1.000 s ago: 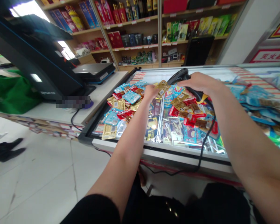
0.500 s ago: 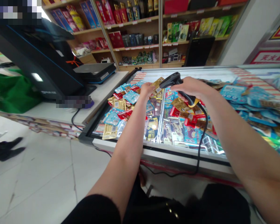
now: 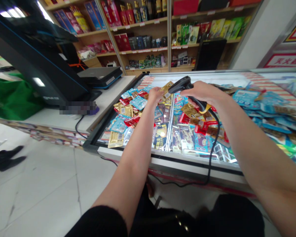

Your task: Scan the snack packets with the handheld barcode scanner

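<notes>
My left hand [image 3: 155, 95] is closed on the edge of a small gold snack packet [image 3: 166, 89], holding it above the glass-topped freezer. A black barcode scanner [image 3: 181, 85] is in my right hand [image 3: 199, 90], its fingers wrapped round the handle. The scanner's head is right beside the gold packet and points at a pale label on it. From the handle a black cable [image 3: 214, 144] hangs over the freezer's front edge. Blue, red and gold packets [image 3: 138, 102] lie heaped under my left hand. More red and gold packets [image 3: 199, 123] lie below my right hand.
A large pile of blue packets [image 3: 281, 112] covers the freezer's right side. To the left, a counter [image 3: 88, 113] carries a black checkout machine [image 3: 39, 65], a weighing scale [image 3: 100, 76] and a green bag [image 3: 12, 97]. Stocked shelves [image 3: 143, 49] stand behind. Someone's dark shoes [image 3: 8, 159] show at far left.
Almost nothing differs. Both hands, the gold packet and the scanner keep the same places. The dark shoes at far left have shifted very slightly.
</notes>
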`<state>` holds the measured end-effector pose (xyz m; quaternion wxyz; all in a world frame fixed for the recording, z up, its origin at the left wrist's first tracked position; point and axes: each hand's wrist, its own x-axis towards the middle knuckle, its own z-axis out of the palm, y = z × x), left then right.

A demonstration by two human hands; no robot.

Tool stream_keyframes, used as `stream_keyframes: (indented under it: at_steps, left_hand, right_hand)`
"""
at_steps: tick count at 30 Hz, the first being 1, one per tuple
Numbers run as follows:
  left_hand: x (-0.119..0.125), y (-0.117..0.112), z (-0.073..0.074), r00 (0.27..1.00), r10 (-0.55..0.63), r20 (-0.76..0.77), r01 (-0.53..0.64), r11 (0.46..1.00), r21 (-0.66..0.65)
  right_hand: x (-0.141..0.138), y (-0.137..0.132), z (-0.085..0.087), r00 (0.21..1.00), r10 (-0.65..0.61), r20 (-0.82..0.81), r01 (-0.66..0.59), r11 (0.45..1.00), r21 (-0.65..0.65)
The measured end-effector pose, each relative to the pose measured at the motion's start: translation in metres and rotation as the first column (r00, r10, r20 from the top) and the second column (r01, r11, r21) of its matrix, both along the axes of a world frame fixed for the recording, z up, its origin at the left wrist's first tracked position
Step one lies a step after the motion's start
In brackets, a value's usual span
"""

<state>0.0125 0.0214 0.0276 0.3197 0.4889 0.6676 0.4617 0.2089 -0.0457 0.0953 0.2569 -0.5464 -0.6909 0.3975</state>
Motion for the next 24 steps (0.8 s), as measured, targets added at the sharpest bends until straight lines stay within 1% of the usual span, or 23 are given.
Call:
stream_keyframes:
  at_steps: [2,3,6,8,11,13,15,17,20,22,24]
  left_hand:
    - [-0.003,0.004,-0.002,1.000,-0.002,0.018,0.002,1.000,0.019]
    - [-0.005,0.007,-0.003,1.000,0.009,-0.001,-0.009,0.999,0.030]
    - [-0.018,0.016,-0.004,0.986,0.082,-0.145,-0.067,0.992,0.104]
    - [-0.029,0.018,-0.002,0.955,0.158,-0.250,-0.120,0.979,0.163]
    - [-0.042,0.010,0.006,0.895,0.252,-0.369,-0.192,0.962,0.192]
    - [-0.046,-0.002,0.011,0.846,0.299,-0.442,-0.246,0.954,0.173]
    - [-0.047,-0.014,0.014,0.782,0.334,-0.526,-0.306,0.941,0.142]
    - [-0.047,-0.023,0.012,0.724,0.314,-0.614,-0.333,0.939,0.088]
    - [-0.046,-0.028,0.007,0.664,0.233,-0.710,-0.313,0.950,0.018]
    - [-0.044,-0.027,0.006,0.641,0.228,-0.733,-0.311,0.950,0.024]
    - [-0.039,-0.024,0.008,0.630,0.244,-0.738,-0.304,0.951,0.054]
  right_hand:
    - [0.000,0.001,-0.001,1.000,-0.006,-0.007,0.006,1.000,0.004]
    - [0.001,0.001,-0.001,1.000,-0.006,-0.012,0.007,1.000,0.008]
    - [0.002,0.000,-0.001,0.999,-0.010,-0.031,0.011,1.000,0.020]
    - [0.003,-0.001,-0.001,0.998,-0.037,-0.043,0.038,0.999,0.020]
    - [0.006,-0.003,0.000,0.994,-0.092,-0.056,0.093,0.995,0.023]
    - [0.008,-0.005,0.000,0.992,-0.111,-0.063,0.112,0.993,0.021]
    - [0.011,-0.007,-0.002,0.990,-0.121,-0.072,0.121,0.993,0.000]
    - [0.014,-0.008,-0.007,0.988,-0.132,-0.083,0.130,0.991,-0.028]
    - [0.019,-0.009,-0.016,0.986,-0.138,-0.096,0.133,0.990,-0.056]
    - [0.023,-0.009,-0.022,0.983,-0.149,-0.103,0.143,0.988,-0.062]
    - [0.028,-0.007,-0.025,0.977,-0.178,-0.114,0.171,0.983,-0.070]
